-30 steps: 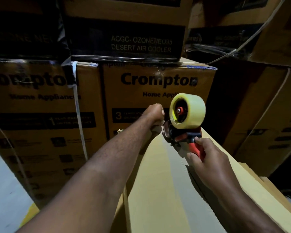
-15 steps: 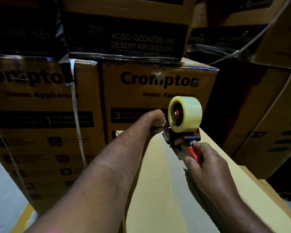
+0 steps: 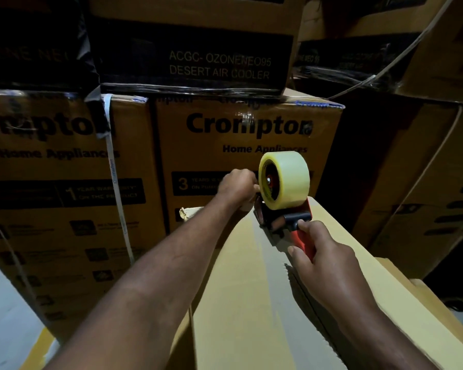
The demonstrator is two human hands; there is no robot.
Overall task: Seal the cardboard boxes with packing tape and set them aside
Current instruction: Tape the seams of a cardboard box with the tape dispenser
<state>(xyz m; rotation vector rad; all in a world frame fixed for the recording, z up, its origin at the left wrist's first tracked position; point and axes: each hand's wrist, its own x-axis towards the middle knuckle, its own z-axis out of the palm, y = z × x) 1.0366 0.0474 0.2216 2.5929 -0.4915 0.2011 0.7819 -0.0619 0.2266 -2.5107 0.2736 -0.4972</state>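
Head view: left hand (image 3: 238, 186) hides box (image 3: 241, 303) edge

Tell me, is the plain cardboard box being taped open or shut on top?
Shut: the plain cardboard box has flat top flaps, with a clear tape strip running along them.

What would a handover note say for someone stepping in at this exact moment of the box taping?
Right hand: gripping the red handle of the tape dispenser, which sits at the far end of the plain box top.
Left hand: closed at the box's far edge, just left of the dispenser; what it pinches is hidden.
Tape roll: on the dispenser, plenty left.
Done: a tape strip runs along the top toward the dispenser.
Left: finish and cut the tape at the far edge, press it down, then set the box aside. Printed boxes are stacked right behind.
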